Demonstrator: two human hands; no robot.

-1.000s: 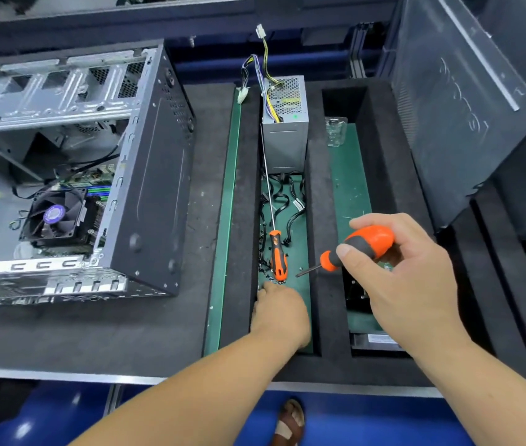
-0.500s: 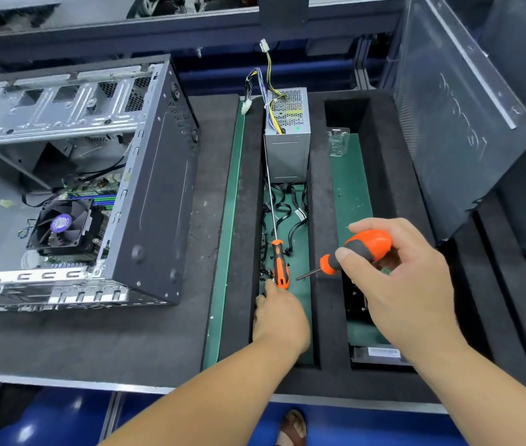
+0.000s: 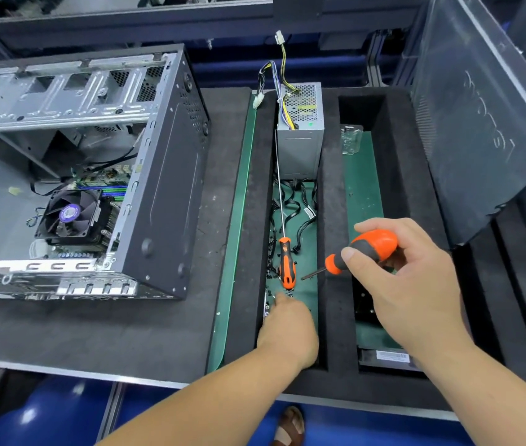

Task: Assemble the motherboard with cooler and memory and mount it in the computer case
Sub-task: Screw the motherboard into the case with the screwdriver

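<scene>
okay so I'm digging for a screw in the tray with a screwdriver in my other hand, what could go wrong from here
Loose screws lie among the black cables; your left hand could knock them under the cables or drop the one it picks. The short screwdriver in your right hand points its tip at the left hand and might jab it. The long screwdriver lying there may roll.

Foam walls [image 3: 330, 220], a long screwdriver [image 3: 285, 259] and cables [image 3: 300, 207] crowd the narrow screw slot.

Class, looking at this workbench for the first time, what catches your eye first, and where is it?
The right hand grips a short orange-and-black screwdriver over the black foam tray. Left of it, the open grey metal computer case lies with its black cooler fan showing.
</scene>
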